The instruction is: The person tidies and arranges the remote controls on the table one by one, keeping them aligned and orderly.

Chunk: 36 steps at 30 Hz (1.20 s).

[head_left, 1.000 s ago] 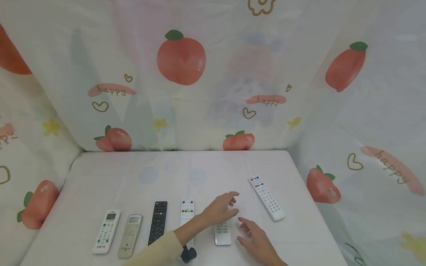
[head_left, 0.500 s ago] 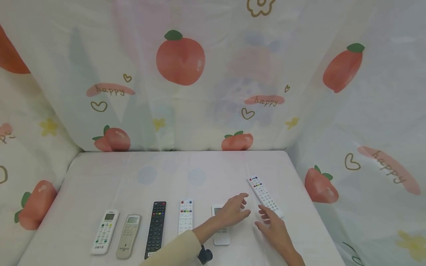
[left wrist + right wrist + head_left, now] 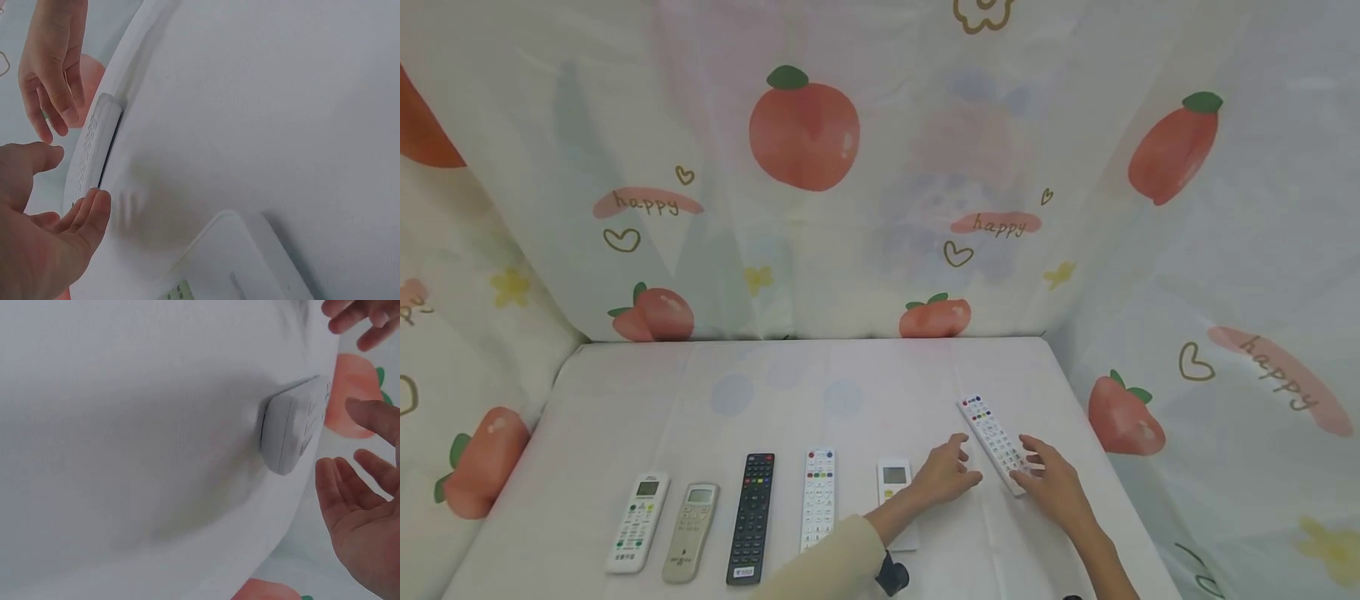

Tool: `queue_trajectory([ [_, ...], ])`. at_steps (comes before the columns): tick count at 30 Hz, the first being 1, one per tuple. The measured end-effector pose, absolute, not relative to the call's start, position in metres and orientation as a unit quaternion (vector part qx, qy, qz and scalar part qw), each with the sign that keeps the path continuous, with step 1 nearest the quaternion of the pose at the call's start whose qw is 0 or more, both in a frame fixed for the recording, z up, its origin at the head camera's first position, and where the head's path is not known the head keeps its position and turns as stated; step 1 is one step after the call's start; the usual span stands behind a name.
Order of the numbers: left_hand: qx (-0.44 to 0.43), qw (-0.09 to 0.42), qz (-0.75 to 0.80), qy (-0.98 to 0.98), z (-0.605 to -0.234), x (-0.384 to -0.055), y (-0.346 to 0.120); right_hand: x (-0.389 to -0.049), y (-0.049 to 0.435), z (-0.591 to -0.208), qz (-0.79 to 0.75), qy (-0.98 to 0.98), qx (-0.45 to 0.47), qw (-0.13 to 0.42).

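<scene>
A slanted white remote control (image 3: 992, 433) with coloured buttons near its top lies at the right of the table. My right hand (image 3: 1056, 483) is at its right side, fingers loosely bent and near its lower end; contact is not clear in the head view. In the right wrist view a gap separates the fingers from the remote's end. To the left of it hovers my left hand (image 3: 946, 473), thumb and fingers apart, holding nothing. Under the left forearm lies a white remote with a small screen (image 3: 895, 476), partly covered.
In a row to the left lie a white remote with coloured buttons (image 3: 818, 496), a black remote (image 3: 751, 517), a beige remote (image 3: 691, 533) and a white remote with green buttons (image 3: 637, 523). Fruit-patterned cloth (image 3: 850, 275) walls the table's back and sides.
Both hands have moved right. The right hand has passed from the slanted remote's left side to its right side. The left hand has come off the screened remote toward the slanted one.
</scene>
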<state>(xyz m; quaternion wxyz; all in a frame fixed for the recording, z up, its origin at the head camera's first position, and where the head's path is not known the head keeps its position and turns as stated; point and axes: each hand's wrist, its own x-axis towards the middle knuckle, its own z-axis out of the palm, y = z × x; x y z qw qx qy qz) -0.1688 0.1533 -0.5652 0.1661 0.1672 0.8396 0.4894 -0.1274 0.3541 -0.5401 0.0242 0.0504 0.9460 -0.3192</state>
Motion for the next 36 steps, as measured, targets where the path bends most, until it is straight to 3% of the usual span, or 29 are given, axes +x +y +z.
queue_trajectory([
  [9,0.113,0.189,0.499,0.839,-0.566,-0.165,0.169,-0.138,0.370,-0.548,-0.311,0.947,0.062,0.049],
  [17,0.114,0.202,0.497,0.836,-0.569,-0.159,0.179,-0.143,0.372,-0.550,-0.329,0.937,0.072,0.093],
  [29,0.100,0.208,0.507,0.830,-0.569,-0.158,0.187,-0.138,0.366,-0.547,-0.382,0.906,0.078,0.165],
  [36,0.077,0.212,0.520,0.824,-0.564,-0.155,0.188,-0.132,0.361,-0.546,-0.428,0.881,0.097,0.175],
])
